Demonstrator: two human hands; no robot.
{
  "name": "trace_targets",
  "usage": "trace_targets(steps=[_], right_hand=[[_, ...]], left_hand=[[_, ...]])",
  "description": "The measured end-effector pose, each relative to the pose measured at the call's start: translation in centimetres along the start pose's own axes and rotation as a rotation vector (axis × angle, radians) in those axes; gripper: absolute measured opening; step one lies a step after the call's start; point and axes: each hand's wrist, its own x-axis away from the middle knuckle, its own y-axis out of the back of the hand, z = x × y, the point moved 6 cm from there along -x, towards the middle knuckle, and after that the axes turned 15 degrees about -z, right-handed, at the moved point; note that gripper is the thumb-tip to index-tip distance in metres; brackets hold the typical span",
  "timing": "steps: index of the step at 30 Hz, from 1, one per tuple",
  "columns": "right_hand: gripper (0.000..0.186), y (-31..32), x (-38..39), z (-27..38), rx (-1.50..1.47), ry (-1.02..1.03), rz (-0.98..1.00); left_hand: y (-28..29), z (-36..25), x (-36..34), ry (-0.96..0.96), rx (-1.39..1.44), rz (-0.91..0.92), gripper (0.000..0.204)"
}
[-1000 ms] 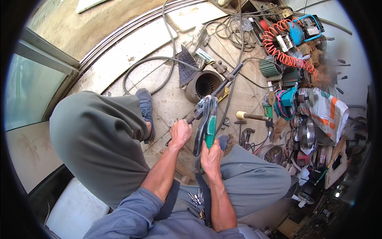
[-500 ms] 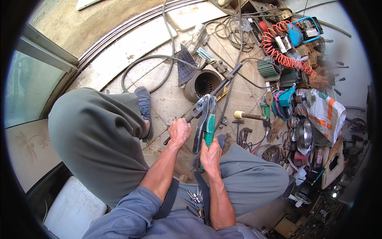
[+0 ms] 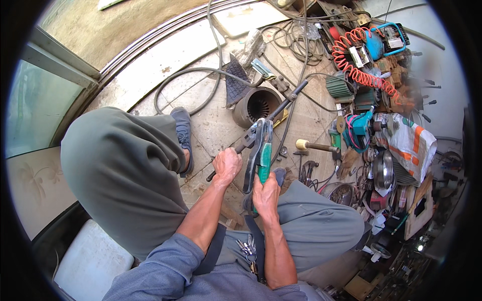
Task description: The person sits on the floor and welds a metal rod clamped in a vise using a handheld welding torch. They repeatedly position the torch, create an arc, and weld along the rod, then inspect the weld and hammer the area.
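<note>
My left hand is closed around the near end of a long dark metal bar, which slants away to the far right. My right hand is closed around the green grip of a black-and-green handled tool; its exact kind I cannot make out. The tool's far end meets the bar, and the contact is partly hidden. Just beyond, a hollow metal cylinder with a slotted inside rests on the tiled floor. A clamp with light blue handles lies past it.
Black cable loops over the floor. To the right are a yellow-headed mallet, a hammer, a teal power tool, a coiled orange hose and a white sack. A sliding glass door stands left.
</note>
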Motion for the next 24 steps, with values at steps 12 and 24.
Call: trace_targets(steps=[12,24], right_hand=[[0.026,0.07,0.05,0.16,0.018,0.013,0.005],[0.028,-0.2,0.04,0.07,0.07,-0.01,-0.003]], left_hand=[[-0.12,-0.06,0.01,-0.028,0.002,-0.004,0.029],[-0.21,-0.08,0.2,-0.079,-0.005,-0.038,0.028]])
